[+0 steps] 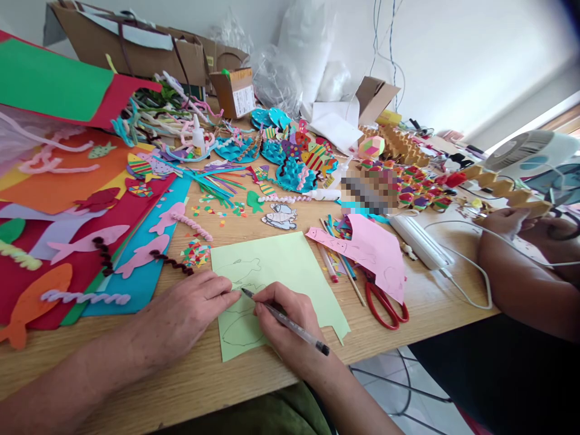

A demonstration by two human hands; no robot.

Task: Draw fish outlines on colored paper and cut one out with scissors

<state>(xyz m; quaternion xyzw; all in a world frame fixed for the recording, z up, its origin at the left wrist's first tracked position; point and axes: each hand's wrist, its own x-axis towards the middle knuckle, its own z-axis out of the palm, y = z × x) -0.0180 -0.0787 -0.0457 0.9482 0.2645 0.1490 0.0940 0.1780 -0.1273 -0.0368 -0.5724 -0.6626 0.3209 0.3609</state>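
The left arm comes in from the lower left with its hand [185, 314] palm down, fingers close together and loosely stretched, resting on the left part of the green paper [294, 260] and gripping nothing; its fingertips lie just beside the pen's tip. The right arm rises from the bottom edge, its hand [283, 347] curled, thumb and fingers pinched round the black pen [296, 330], which slants with its tip on the paper. That sheet lies on the counter [158, 386] in front of the person, bearing faint fish outlines, some partly covered by the hands. The lower fingers of the right hand are tucked out of sight. The scissors [370, 299] show red handles, their blades hidden under pink paper [383, 254]. A pixelated patch [369, 192] cannot be made out, and another person's arms [521, 278] are cut off at the right edge.
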